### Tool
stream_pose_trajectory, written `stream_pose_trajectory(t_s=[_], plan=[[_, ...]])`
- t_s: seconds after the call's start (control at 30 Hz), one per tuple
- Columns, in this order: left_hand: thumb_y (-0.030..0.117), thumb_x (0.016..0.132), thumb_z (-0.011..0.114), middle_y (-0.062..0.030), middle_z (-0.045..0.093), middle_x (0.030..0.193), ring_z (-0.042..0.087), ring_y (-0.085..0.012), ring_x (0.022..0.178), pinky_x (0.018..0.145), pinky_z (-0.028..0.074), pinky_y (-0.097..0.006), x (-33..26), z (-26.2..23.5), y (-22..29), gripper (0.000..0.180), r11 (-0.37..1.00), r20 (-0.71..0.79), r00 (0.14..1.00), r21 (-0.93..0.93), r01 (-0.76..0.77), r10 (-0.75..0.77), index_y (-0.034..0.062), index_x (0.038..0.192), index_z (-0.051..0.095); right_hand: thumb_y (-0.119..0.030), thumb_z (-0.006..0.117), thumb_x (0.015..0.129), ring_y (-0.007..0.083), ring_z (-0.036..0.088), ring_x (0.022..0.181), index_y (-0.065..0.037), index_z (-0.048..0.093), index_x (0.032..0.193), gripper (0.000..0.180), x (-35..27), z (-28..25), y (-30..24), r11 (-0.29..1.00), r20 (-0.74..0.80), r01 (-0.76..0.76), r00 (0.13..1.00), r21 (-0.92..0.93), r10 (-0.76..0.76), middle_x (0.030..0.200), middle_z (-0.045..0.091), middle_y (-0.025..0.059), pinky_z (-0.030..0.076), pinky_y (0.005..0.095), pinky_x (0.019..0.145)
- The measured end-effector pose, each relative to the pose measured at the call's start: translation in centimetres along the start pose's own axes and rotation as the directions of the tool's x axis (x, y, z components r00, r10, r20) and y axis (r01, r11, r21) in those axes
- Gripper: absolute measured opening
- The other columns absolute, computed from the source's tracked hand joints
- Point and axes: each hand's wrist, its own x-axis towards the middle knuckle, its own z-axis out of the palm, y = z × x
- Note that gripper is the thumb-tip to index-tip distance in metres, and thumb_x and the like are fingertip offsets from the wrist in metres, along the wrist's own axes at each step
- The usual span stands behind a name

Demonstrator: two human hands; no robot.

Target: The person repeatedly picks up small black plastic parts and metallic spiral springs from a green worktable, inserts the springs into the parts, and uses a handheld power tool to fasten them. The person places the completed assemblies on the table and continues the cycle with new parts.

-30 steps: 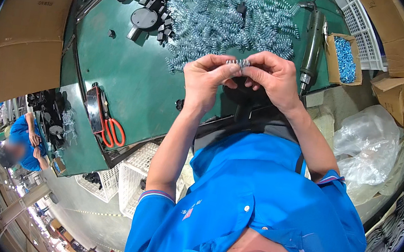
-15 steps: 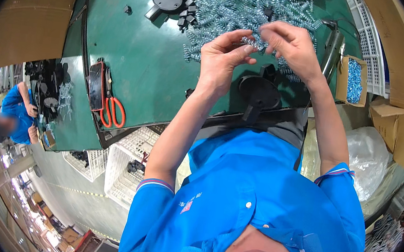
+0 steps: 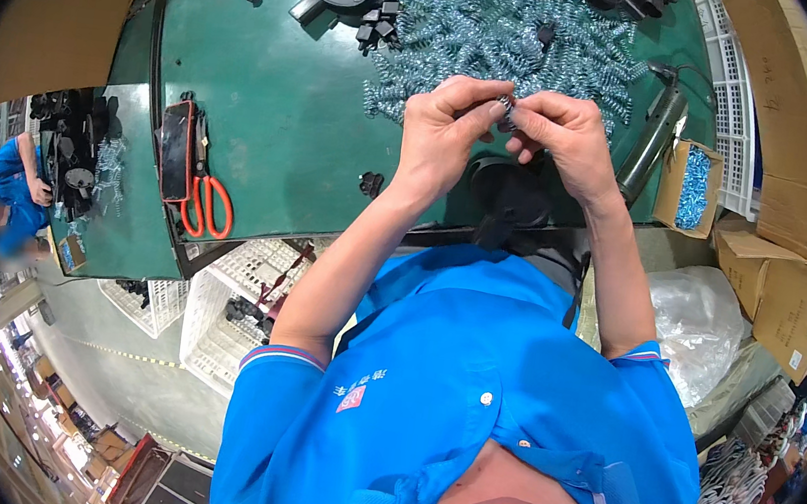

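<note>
Green worktop [image 3: 280,106] across the upper frame, springs [image 3: 491,31] heaped at top, scissors [image 3: 205,208] at left. Left grip [image 3: 448,132] and right grip [image 3: 564,136] pinching one small spring [image 3: 507,114] at upper centre. Cardboard boxes [image 3: 783,198] at right, white crates [image 3: 236,302] below the worktop edge.

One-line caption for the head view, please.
Both hands, left hand and right hand, pinch a small spring above the green table.

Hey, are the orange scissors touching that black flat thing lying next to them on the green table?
Touching. In the head view, the orange scissors lie against the black flat thing, their blades running along its right edge with no green showing between.
</note>
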Motion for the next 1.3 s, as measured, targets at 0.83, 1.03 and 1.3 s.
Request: stream_pose_trajectory(t_s=[0.83, 1.03, 1.3], plan=[[0.007, 0.084, 0.07, -0.0066, 0.064, 0.083, 0.064, -0.0145, 0.074, 0.067, 0.051, -0.027, 0.2, 1.6, -1.0, 0.015, 0.871, 0.161, 0.978, 0.45, -0.195, 0.136, 0.0026, 0.098, 0.069, -0.014, 0.054, 0.081, 0.036, 0.065, 0.076, -0.008, 0.062, 0.083, 0.011, 10.8, -6.9, 0.2, -0.122, 0.2, 0.167, 0.915, -0.978, -0.349, 0.079, 0.064, 0.0183, 0.05, 0.0473, 0.067], [0.013, 0.079, 0.072, -0.0099, 0.059, 0.082, 0.063, -0.0298, 0.076, 0.066, 0.052, -0.039, -0.1, 3.6, -2.3, 0.014, 0.596, 0.37, 0.894, 0.668, -0.444, 0.252, 0.0074, 0.09, 0.067, -0.017, 0.062, 0.082, 0.0299, 0.064, 0.069, -0.004, 0.059, 0.085, 0.014, 8.7, -7.4, -2.4, 0.178, 0.169, 0.262, 0.894, -0.948, -0.415, 0.072, 0.062, 0.0156, 0.051, 0.0407, 0.064], [0.018, 0.073, 0.079, -0.0078, 0.057, 0.088, 0.061, -0.0257, 0.077, 0.066, 0.051, -0.037, -1.3, 3.5, -2.3, 0.032, 0.616, 0.251, 0.947, 0.719, -0.321, 0.2, 0.0091, 0.101, 0.066, -0.007, 0.064, 0.091, 0.0058, 0.061, 0.07, -0.001, 0.06, 0.11, 0.021, -1.6, -6.0, -1.7, 0.936, -0.005, 0.233, 0.97, -0.263, -0.243, 0.085, 0.063, 0.0011, 0.048, 0.0184, 0.059]])
